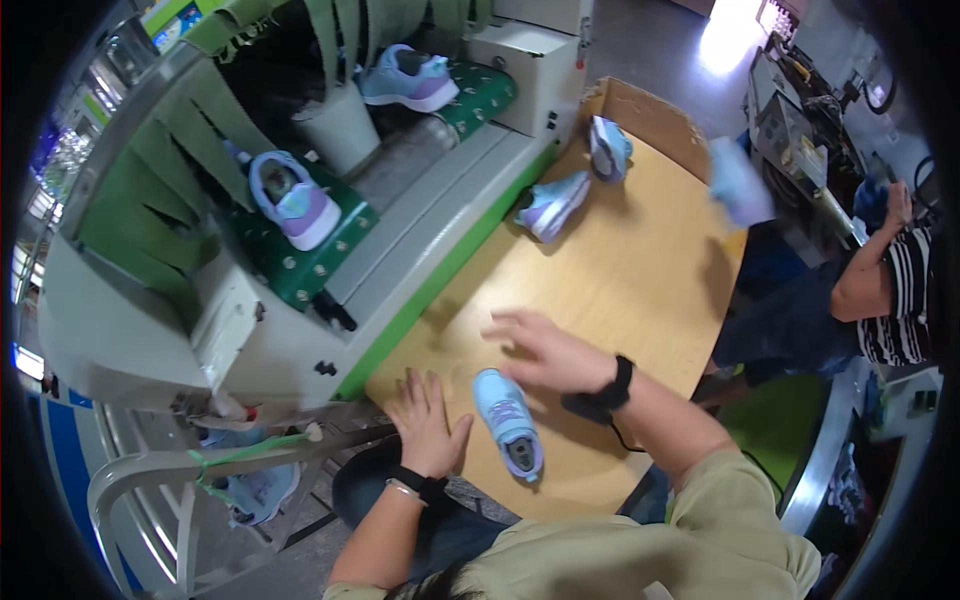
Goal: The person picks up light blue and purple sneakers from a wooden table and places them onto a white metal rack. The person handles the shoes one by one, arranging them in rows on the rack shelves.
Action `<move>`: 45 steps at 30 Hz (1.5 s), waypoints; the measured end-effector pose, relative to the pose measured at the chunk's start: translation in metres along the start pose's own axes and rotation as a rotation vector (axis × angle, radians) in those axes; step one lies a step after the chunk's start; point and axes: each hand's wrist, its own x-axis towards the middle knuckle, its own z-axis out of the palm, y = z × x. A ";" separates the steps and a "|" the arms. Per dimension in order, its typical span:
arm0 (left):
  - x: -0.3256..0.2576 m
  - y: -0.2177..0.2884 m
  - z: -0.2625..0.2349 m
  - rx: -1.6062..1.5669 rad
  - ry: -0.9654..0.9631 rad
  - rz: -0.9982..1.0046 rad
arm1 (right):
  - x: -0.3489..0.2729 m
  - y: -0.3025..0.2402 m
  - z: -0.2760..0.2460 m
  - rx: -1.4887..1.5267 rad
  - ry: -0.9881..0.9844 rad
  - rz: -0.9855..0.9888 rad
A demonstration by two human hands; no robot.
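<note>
While the left hand (428,430) and right hand (545,350) stand with fingers spread, one pale-blue shoe (505,412) lies between them on the desk (640,280): presumably light, soft-sided, firmer-soled, hardly fragile, best held around the heel (528,475).

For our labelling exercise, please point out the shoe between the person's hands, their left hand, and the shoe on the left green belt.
Light-blue shoe (507,414): head view, upper, ahead of opening.
Left hand (429,432): head view, back.
Belt shoe (299,207): head view, upper, below opening.

No legible lettering or numbers
</note>
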 end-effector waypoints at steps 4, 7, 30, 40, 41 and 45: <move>0.003 0.001 0.000 0.040 -0.052 -0.027 | -0.065 -0.011 -0.026 0.135 -0.182 0.389; 0.003 -0.002 0.003 0.064 -0.056 -0.030 | -0.061 -0.009 -0.046 -0.036 0.257 0.263; 0.010 -0.015 0.020 0.107 0.050 -0.017 | 0.056 0.017 -0.053 0.278 0.864 -0.070; -0.095 0.032 0.013 -0.468 0.349 0.163 | -0.097 -0.095 0.084 -0.053 0.006 -0.048; -0.101 0.023 0.033 -0.562 0.362 0.165 | -0.102 -0.091 0.088 -0.118 0.005 -0.010; -0.109 0.037 0.039 -0.702 0.364 0.197 | -0.122 -0.058 0.113 0.292 0.158 0.307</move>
